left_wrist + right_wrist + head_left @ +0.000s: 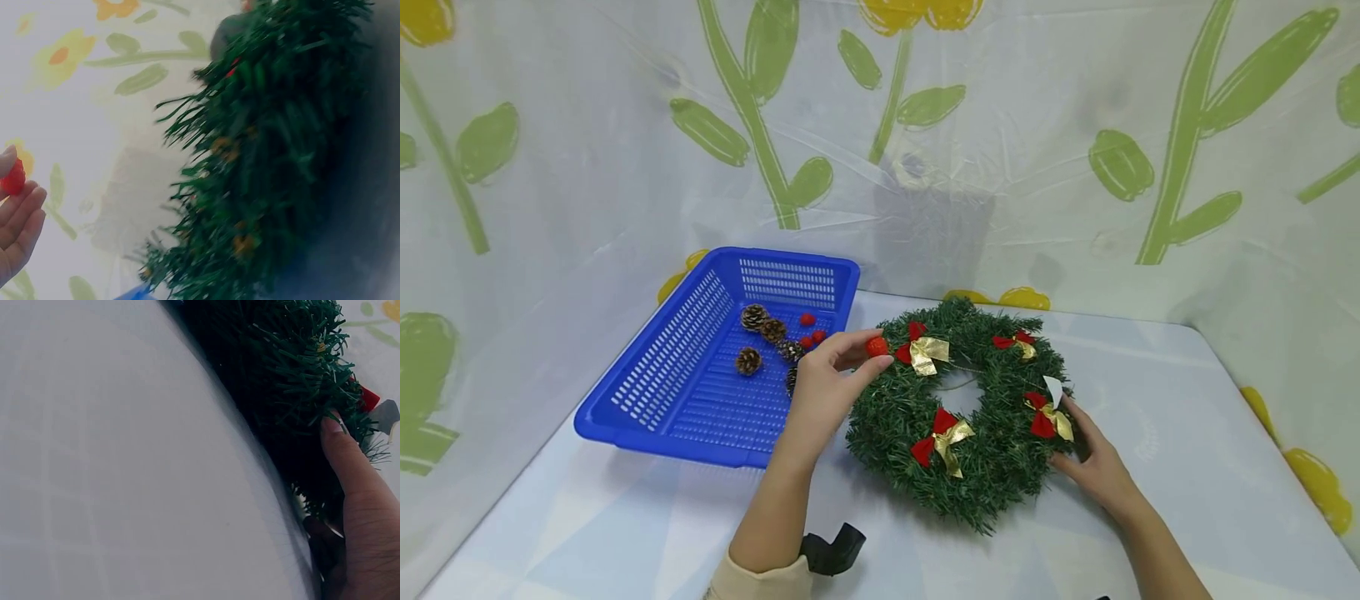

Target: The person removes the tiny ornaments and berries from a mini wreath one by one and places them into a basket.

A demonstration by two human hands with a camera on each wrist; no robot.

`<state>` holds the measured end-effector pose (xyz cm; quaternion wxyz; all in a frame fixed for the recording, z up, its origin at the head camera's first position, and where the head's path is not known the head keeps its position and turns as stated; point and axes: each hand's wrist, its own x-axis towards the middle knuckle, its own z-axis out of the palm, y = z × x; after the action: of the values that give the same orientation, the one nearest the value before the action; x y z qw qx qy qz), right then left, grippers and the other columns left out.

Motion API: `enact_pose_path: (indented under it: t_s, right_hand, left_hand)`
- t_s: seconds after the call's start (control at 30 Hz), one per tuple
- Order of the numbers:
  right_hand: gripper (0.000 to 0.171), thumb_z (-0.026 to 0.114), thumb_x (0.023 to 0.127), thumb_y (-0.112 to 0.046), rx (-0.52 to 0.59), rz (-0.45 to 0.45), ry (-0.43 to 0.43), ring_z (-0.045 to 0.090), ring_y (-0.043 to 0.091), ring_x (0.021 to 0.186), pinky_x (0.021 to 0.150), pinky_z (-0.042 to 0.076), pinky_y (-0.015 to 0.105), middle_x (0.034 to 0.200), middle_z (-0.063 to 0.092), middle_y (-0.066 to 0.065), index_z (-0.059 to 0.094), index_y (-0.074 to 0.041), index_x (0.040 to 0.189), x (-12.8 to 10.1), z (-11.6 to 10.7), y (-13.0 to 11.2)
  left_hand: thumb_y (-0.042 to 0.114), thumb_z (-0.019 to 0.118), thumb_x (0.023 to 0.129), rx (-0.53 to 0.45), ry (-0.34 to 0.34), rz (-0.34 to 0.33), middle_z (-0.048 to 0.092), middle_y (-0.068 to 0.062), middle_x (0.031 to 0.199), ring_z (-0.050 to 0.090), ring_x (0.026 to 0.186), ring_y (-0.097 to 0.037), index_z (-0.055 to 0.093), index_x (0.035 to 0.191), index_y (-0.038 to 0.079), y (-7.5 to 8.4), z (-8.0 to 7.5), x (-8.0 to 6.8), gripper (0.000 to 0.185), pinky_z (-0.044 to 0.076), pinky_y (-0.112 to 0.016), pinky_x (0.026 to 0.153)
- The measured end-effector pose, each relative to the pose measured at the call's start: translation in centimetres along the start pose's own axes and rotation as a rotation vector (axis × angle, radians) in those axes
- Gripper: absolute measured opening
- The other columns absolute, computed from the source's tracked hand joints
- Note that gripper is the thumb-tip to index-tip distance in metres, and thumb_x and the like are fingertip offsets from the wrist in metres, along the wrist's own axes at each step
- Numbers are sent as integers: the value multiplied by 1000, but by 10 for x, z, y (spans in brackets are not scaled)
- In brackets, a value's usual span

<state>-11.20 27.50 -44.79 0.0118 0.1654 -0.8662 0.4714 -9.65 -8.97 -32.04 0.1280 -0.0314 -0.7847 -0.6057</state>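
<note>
My left hand (pixel 829 382) pinches a small bumpy red artificial berry (pixel 877 347) between thumb and fingertips, just over the left side of a green Christmas wreath (pixel 992 479). In the left wrist view, the berry (pixel 12 180) shows at the left edge, between the thumb and fingers. The wreath lies on the table and carries several red-and-gold bows, including a front one (pixel 943 440). My right hand (pixel 1099 468) grips the wreath's right rim near a bow with a white tag (pixel 1054 390). In the right wrist view its thumb (pixel 347 453) presses the greenery; the other fingers are mostly hidden below.
A blue plastic basket (pixel 677 454) stands left of the wreath, holding several pinecones (pixel 748 361) and red berries (pixel 807 319). My left forearm passes in front of its right side. A black strap-like piece (pixel 835 550) is by the left wrist. A flower-printed curtain (pixel 1037 167) hangs behind the table.
</note>
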Motion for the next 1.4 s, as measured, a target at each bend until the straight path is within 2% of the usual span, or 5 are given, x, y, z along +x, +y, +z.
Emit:
enact_pose_path:
  t_s: [0.3, 0.63, 0.87, 1.1, 1.4]
  right_hand:
    - [89, 67, 84, -2, 26, 13, -12, 17, 45, 136, 94, 22, -3, 153, 14, 29, 15, -19, 153, 2, 1, 3]
    - [91, 68, 82, -4, 0, 50, 0, 20, 55, 131, 91, 20, -4, 152, 15, 30, 14, -21, 153, -1, -3, -1]
    - [89, 67, 84, -3, 1, 29, -3, 21, 36, 138, 94, 22, -3, 153, 16, 27, 14, -22, 153, 1, 0, 2]
    - [90, 67, 83, -3, 20, 39, -9, 19, 56, 131, 92, 21, -4, 152, 14, 29, 13, -20, 153, 2, -1, 1]
    - [90, 68, 83, -5, -1, 37, -5, 19, 47, 135, 93, 20, -4, 153, 16, 28, 15, -22, 153, 1, -1, 2]
  left_hand:
    - [26, 75, 82, -19, 33, -50, 67, -3, 101, 63, 96, -13, 68, 117, 20, 0, -11, 0, 36, 51, -37, 86]
    - [24, 74, 82, 83, 64, -6, 67, -5, 103, 63, 95, -15, 68, 116, 15, 2, -22, 3, 35, 51, -37, 90]
    - [25, 73, 84, 123, 54, -41, 67, -6, 107, 63, 98, -16, 66, 119, 14, 4, -38, 7, 38, 54, -32, 84]
    - [29, 72, 84, 161, 59, -99, 68, -8, 110, 65, 98, -19, 65, 122, 15, 8, -52, 7, 42, 55, -24, 76]
    - [31, 70, 86, 223, 14, -89, 68, -6, 110, 65, 101, -18, 65, 122, 16, 14, -66, 6, 40, 53, -32, 86]
